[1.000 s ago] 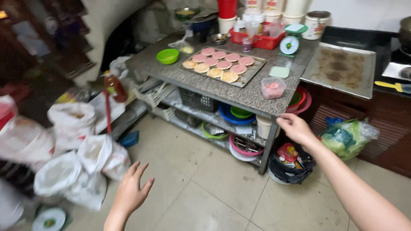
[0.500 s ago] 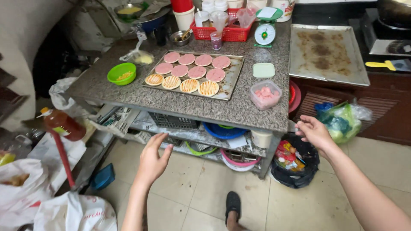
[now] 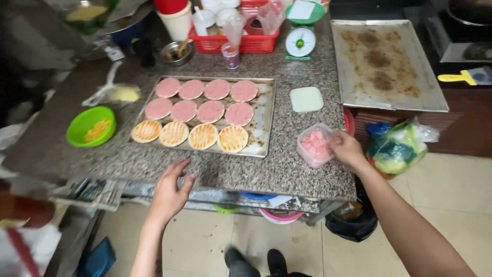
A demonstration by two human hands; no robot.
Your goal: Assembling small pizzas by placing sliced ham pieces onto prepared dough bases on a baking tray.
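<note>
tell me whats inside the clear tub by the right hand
The clear tub holds pink pieces, like the pink rounds on the tray. The right hand touches its side; what lies under the top pieces is hidden.

The right hand (image 3: pixel 347 149) touches a clear tub (image 3: pixel 315 145) full of pink pieces. The left hand (image 3: pixel 170 191) is open, fingers spread, just over the front edge of the stone table (image 3: pixel 287 174). Near it sits a metal tray (image 3: pixel 264 123) with pink round slices and four toasted ones. A green bowl (image 3: pixel 90 125) sits to the left.
</note>
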